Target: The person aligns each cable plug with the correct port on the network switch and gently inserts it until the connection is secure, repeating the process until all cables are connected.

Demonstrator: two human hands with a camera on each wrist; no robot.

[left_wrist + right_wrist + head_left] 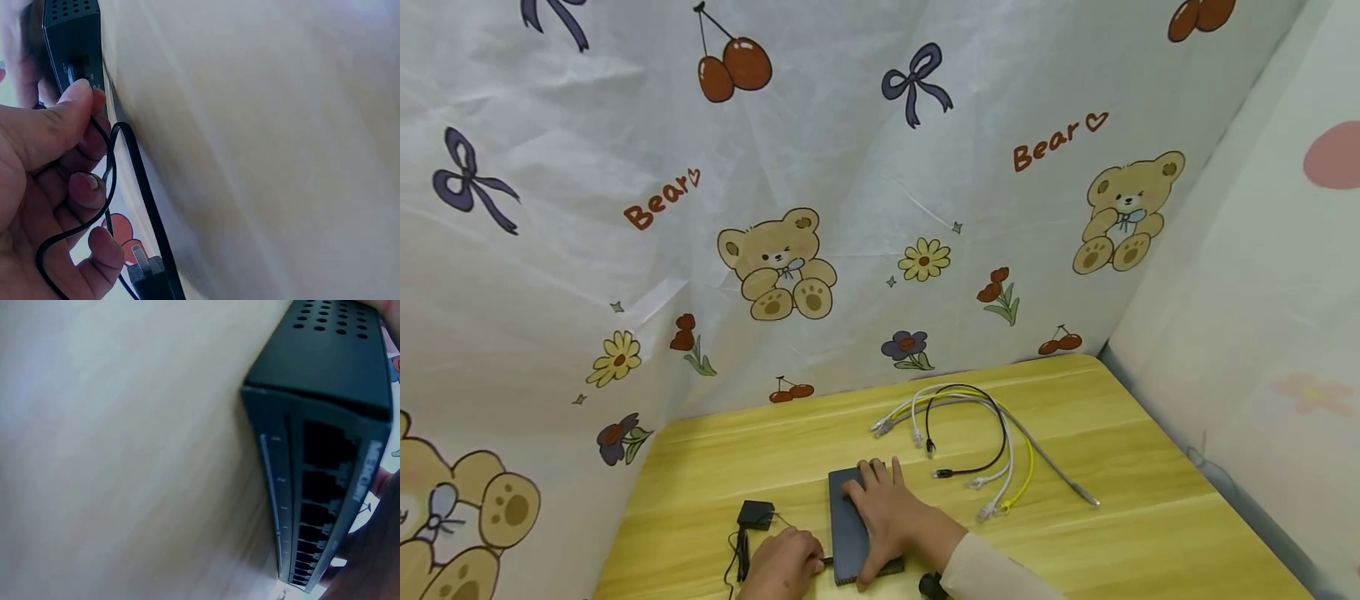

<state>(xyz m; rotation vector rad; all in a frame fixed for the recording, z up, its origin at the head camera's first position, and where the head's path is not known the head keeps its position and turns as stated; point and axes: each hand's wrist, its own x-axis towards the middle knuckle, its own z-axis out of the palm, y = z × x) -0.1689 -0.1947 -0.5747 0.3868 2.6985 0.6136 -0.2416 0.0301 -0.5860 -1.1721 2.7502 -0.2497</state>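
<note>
A dark network switch [847,542] lies on the table with a row of ports along one long side, which the right wrist view shows close up. My right hand [887,512] spreads across its top and grips it, thumb at the near end and fingers toward the far end. Against the switch's other side, my left hand [782,565] pinches a black power plug by thumb and forefinger, at the socket. In the left wrist view its thin black cord [114,169] loops past the curled fingers. The fingertips partly hide the plug, so how deep it sits cannot be told.
The black power adapter [756,515], prongs showing, lies left of the switch with its bundled cord [742,554]. Several network cables, including a yellow cable [1028,467] and a black cable [977,471], curve across the table's right side. A printed cloth [865,167] hangs behind the table.
</note>
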